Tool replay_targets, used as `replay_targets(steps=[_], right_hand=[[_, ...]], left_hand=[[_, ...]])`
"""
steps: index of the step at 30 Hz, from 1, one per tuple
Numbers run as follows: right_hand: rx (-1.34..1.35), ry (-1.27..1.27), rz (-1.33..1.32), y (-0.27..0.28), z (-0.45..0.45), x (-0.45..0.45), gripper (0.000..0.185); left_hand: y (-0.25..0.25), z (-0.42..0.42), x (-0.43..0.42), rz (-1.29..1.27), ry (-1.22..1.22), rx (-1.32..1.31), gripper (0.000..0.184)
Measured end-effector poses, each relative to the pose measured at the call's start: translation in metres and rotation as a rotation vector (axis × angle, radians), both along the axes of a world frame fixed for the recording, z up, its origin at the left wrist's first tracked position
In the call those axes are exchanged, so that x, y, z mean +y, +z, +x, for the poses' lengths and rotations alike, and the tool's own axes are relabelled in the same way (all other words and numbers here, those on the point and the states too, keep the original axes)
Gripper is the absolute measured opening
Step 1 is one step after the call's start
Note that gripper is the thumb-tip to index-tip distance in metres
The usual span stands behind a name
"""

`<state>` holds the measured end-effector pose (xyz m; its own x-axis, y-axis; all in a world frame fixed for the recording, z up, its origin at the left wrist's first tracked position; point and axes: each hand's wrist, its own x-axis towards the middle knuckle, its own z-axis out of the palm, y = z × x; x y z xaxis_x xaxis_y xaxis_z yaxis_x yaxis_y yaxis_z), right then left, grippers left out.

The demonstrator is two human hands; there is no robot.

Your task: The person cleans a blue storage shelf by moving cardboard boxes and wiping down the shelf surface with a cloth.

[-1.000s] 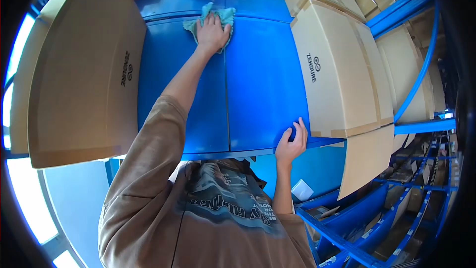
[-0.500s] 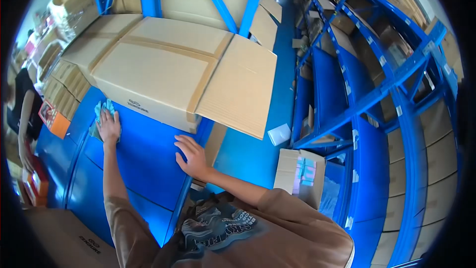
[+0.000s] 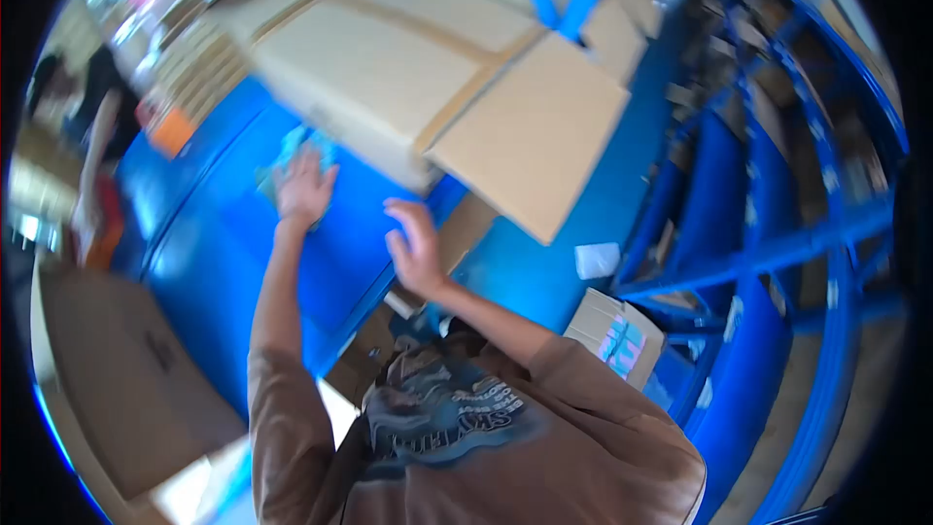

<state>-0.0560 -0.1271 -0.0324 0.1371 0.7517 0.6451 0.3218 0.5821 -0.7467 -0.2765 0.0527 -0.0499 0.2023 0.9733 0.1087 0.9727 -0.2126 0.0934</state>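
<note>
My left hand [image 3: 305,192] lies flat on a crumpled light-blue cloth [image 3: 301,140], fingers stretched out. Beneath the cloth is a blue shelf surface [image 3: 219,224]. Just beyond it, a large taped cardboard box [image 3: 364,49] rests on the same surface, its near flap [image 3: 535,126] folded out to the right. Nothing is in my right hand [image 3: 416,248], which hovers near the shelf's right edge with fingers apart and slightly curled. Motion blur softens the hands and box.
A cardboard box [image 3: 126,379] stands at lower left. Behind it is another person [image 3: 97,126], near an orange box [image 3: 173,131]. Blue racking [image 3: 758,267] lines the aisle on the right. An open carton [image 3: 588,326] and a white packet [image 3: 597,260] lie on the aisle floor.
The camera view has swung, shifting the scene rightward. My left hand and the cloth have slid away from the orange box, toward my body. My right hand stays raised near the shelf edge.
</note>
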Motion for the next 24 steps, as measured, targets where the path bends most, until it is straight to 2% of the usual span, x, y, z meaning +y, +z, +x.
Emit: replay_targets(steps=[4, 9, 16, 20, 24], right_hand=[[0.067, 0.040, -0.042, -0.011, 0.029, -0.015, 0.035], [0.129, 0.076, -0.209, 0.002, 0.065, -0.013, 0.035], [0.112, 0.197, -0.285, -0.017, 0.102, -0.058, 0.034], [0.115, 0.253, -0.340, -0.024, 0.098, -0.058, 0.030], [0.065, 0.358, -0.377, -0.031, 0.080, -0.061, 0.025]], left_hand=[[0.019, 0.042, -0.049, 0.044, -0.047, -0.013, 0.074], [0.033, 0.077, -0.068, 0.086, -0.184, -0.043, 0.077], [0.040, 0.132, -0.145, 0.151, -0.156, -0.010, 0.078], [0.033, 0.151, -0.156, 0.189, -0.091, -0.028, 0.076], [0.012, 0.153, -0.154, 0.271, -0.075, -0.031, 0.064]])
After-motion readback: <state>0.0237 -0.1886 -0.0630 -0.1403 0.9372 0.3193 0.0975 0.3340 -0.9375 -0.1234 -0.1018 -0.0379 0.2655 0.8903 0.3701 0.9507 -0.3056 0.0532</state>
